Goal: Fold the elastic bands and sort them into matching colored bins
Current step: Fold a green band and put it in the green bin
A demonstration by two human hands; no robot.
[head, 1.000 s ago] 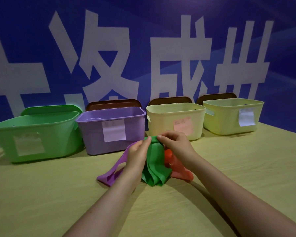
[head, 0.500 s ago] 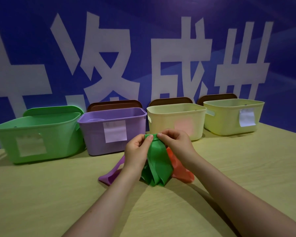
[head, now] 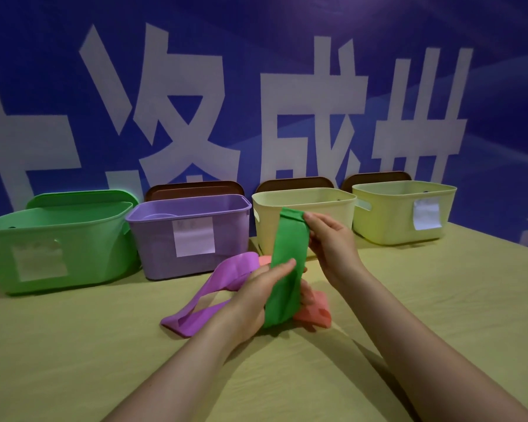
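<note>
While a green elastic band (head: 288, 263) stands stretched upright above a yellow-green table (head: 104, 360), a person's right hand (head: 333, 248) pinches its top end between thumb and fingertips, at about 1 o'clock from the band's middle. At about 7 o'clock, the left hand (head: 256, 296) grips the band's lower half, thumb lying across the front and fingers curled behind it. The band's bottom end hangs just above the tabletop, its top edge level with the rim of a cream bin (head: 317, 208). Behind the left hand, at 9 o'clock from the green band, a purple band (head: 214, 290) lies on the table as a loose loop, one end raised. At 4 o'clock an orange band (head: 316, 312) lies flat on the table, partly hidden by the green one. Four bins line the far edge of the table from 10 o'clock to 2 o'clock: a green bin (head: 73, 239), a purple bin (head: 165, 239), the cream bin and a pale yellow-green bin (head: 387, 217), each with a paper label on its front except the cream one, whose front is mostly covered by the band. Lids lean behind the bins against a blue banner (head: 256, 71) bearing large white characters.
</note>
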